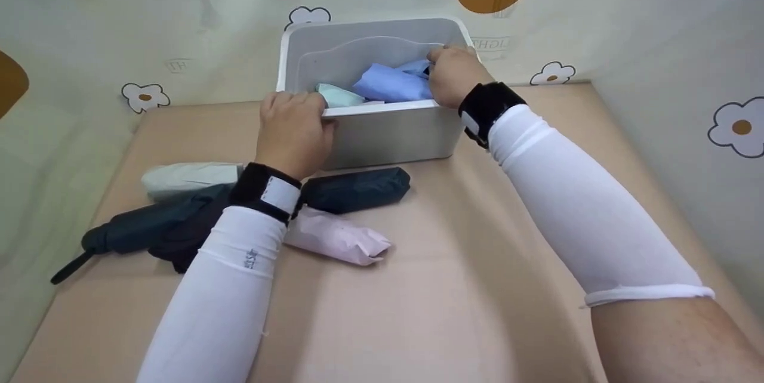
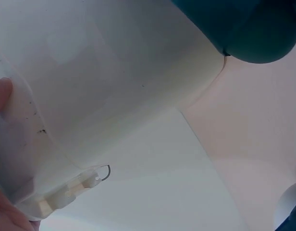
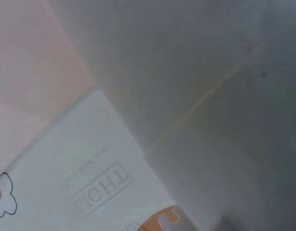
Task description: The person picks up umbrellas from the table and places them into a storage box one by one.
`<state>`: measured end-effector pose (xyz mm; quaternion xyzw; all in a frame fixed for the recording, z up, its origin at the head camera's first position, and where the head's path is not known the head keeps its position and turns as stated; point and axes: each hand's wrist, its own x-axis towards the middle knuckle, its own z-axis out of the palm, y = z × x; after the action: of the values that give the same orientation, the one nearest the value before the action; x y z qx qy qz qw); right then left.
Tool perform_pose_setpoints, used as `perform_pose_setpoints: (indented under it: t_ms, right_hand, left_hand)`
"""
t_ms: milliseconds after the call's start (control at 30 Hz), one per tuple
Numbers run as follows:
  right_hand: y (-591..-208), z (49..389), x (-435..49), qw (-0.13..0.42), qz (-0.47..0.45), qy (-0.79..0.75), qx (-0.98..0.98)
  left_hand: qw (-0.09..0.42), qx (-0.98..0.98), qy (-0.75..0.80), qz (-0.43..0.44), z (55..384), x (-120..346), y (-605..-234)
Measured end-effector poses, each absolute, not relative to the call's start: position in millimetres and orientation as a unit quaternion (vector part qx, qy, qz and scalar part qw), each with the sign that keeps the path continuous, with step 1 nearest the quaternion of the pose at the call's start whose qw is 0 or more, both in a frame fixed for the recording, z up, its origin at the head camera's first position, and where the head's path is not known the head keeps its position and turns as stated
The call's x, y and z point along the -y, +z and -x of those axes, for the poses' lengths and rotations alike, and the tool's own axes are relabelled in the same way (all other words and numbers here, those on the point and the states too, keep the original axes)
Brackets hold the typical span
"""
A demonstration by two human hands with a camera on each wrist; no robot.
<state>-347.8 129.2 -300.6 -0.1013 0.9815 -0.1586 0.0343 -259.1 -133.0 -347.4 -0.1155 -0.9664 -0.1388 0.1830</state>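
A white plastic storage box (image 1: 394, 132) stands near the back of the table. My left hand (image 1: 295, 129) grips its front left corner, fingers over the rim and thumb against the outer wall. At the opposite side, my right hand (image 1: 458, 76) holds the right rim with fingers curled over it, right by a blue folded umbrella (image 1: 391, 83) inside. A mint-coloured bundle (image 1: 339, 95) lies in the box too. In the left wrist view, a thumb (image 2: 1, 94) rests on the wall. The right wrist view shows the box's outer wall (image 3: 186, 72) close up.
In front of the box lie folded umbrellas: a dark navy one (image 1: 358, 189), a pink one (image 1: 337, 237), a pale one (image 1: 188, 179), a dark green one (image 1: 143, 228) with a wrist strap and a dark purple one (image 1: 185, 237). Patterned cloth (image 1: 227, 55) hangs behind the table.
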Motion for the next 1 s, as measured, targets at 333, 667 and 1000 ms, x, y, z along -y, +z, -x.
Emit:
perform_pose_setpoints:
  t_ms: [333,667,1000]
  right_hand:
    - [-317.7,326.5,-135.2,-0.121,0.187,-0.205,-0.953]
    - [-357.0,308.3,-168.3,-0.260,0.300,-0.090,-0.913]
    - [-354.2,307.2,-156.9,-0.268,0.264,-0.083,-0.923]
  left_hand:
    - [0.177,0.968,-0.143,0.109,256.9,134.2,-347.6]
    - [0.151,0.964,-0.162,0.148,252.0,139.7,-346.5]
    - [0.126,0.957,-0.218,0.147,220.0,164.8,-351.8]
